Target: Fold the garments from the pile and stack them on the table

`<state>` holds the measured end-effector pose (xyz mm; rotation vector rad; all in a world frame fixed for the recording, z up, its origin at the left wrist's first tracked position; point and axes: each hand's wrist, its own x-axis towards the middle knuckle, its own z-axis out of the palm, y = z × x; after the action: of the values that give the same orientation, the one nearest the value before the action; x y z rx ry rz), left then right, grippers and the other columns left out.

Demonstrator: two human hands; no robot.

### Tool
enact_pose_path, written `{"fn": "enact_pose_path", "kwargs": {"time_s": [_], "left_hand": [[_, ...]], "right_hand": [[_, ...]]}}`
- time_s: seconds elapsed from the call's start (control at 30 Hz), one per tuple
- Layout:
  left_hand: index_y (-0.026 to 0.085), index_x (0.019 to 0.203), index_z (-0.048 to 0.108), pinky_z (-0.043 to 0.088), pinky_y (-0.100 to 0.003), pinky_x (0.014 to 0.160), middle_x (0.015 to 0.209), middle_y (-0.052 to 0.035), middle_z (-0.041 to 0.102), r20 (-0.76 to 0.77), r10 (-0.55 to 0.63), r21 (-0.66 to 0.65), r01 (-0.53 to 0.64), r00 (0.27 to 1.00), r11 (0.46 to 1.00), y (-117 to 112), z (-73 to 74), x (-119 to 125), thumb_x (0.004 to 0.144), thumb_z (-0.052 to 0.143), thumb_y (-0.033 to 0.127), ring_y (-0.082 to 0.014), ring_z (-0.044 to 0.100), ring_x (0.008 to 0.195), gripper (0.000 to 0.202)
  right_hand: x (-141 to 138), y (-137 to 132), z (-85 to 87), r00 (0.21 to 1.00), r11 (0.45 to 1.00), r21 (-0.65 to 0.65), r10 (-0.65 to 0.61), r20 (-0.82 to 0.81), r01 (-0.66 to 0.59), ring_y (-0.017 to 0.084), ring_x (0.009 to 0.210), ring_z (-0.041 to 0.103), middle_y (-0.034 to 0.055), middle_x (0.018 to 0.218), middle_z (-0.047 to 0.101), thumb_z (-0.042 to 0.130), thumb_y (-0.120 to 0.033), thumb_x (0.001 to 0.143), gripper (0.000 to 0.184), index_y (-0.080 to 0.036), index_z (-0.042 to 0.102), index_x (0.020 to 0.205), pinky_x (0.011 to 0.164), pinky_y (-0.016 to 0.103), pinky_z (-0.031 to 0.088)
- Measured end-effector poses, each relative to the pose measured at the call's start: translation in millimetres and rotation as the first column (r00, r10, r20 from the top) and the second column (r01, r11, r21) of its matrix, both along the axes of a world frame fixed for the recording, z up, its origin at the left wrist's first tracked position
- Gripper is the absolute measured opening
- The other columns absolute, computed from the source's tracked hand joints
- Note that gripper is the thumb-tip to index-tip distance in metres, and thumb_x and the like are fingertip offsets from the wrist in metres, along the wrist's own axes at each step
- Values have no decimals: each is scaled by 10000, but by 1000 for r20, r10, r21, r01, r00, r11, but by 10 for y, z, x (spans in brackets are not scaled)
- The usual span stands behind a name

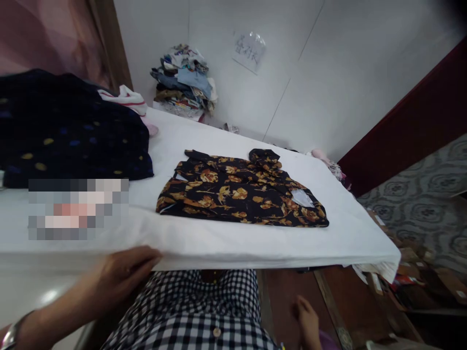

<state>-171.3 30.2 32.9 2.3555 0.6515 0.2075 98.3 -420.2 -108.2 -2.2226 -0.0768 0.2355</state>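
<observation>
A folded dark shirt with a gold and brown flower print (233, 194) lies flat on the table's white cloth (237, 245). White tags or labels show on it at the left and right. My left hand (129, 267) is at the table's front edge, below and left of the shirt. Its fingers point right, with a gap between the thumb and the other fingers, and nothing shows in them. The fingertips are close to the cloth; whether they touch it I cannot tell. My right hand is out of view.
Dark dotted fabric (73, 131) is heaped at the left. A pile of clothes (186, 82) rises at the back by the wall. Below the table, a smaller hand of what seems another person (306, 318) shows near purple cloth. Boxes (419, 267) stand at the right.
</observation>
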Motion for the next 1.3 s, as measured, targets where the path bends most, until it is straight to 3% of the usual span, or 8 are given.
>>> {"fn": "enact_pose_path", "kwargs": {"time_s": [0.17,0.3,0.43,0.67,0.9,1.07,1.2,1.3], "left_hand": [[402,1060,639,522,-373,879,1119,18,668,322,63,233,-144,945,962,424,542,446,759,469,459,-227,626,1009,351],[257,1064,615,519,-331,669,1092,-39,669,194,155,193,-193,969,962,805,719,939,777,422,507,-215,626,825,427],[200,1137,605,495,-359,831,1155,-68,661,95,117,270,-139,989,953,1243,691,1595,797,397,484,-224,629,854,490],[85,1247,567,341,-367,1075,1339,-164,546,-35,27,530,-4,999,848,1926,428,2700,811,320,385,-278,473,1262,585],[120,1254,572,382,-498,984,1281,-198,581,-201,92,545,33,975,838,2257,189,3099,771,386,383,-342,501,1210,580],[202,929,697,455,-381,810,1034,-128,693,-265,60,530,93,962,843,2315,294,3132,751,401,347,-299,623,964,375],[208,960,687,453,-353,754,1068,-112,675,-118,171,547,-79,978,833,2358,450,3129,790,380,401,-283,618,948,400],[193,1016,687,442,-337,779,1129,-103,659,-102,178,557,-92,979,825,2324,553,3112,812,386,374,-265,606,986,406]], "right_hand": [[742,233,848,939,925,330,-269,215,189,245,614,678,9,683,687,650,-520,624,331,-277,671,847,612,398,583],[1233,768,1579,903,909,417,-195,382,20,172,587,622,14,703,676,657,-471,694,339,-214,673,914,603,321,542],[1748,1708,2016,912,916,366,-2,410,-162,177,631,637,45,769,697,614,-470,730,381,-185,661,977,633,314,538],[2951,3325,2275,913,957,-181,275,302,-228,239,1097,603,124,1197,645,452,-459,862,508,-161,546,1262,948,334,451],[3749,3916,1893,962,946,-304,178,207,-110,341,1116,581,200,1151,645,645,-460,714,603,-111,582,1201,953,468,419],[3908,4146,1875,921,971,-197,196,338,-135,251,1067,602,94,1035,702,523,-264,776,315,-178,674,1039,924,342,444],[4083,4255,2337,850,995,63,37,525,-82,186,1103,562,88,1181,639,319,-238,842,484,-131,533,1263,908,282,458],[4135,4246,2675,832,908,384,-81,549,-165,173,908,617,86,1027,669,393,-229,789,422,-100,597,1135,802,277,498]]}}
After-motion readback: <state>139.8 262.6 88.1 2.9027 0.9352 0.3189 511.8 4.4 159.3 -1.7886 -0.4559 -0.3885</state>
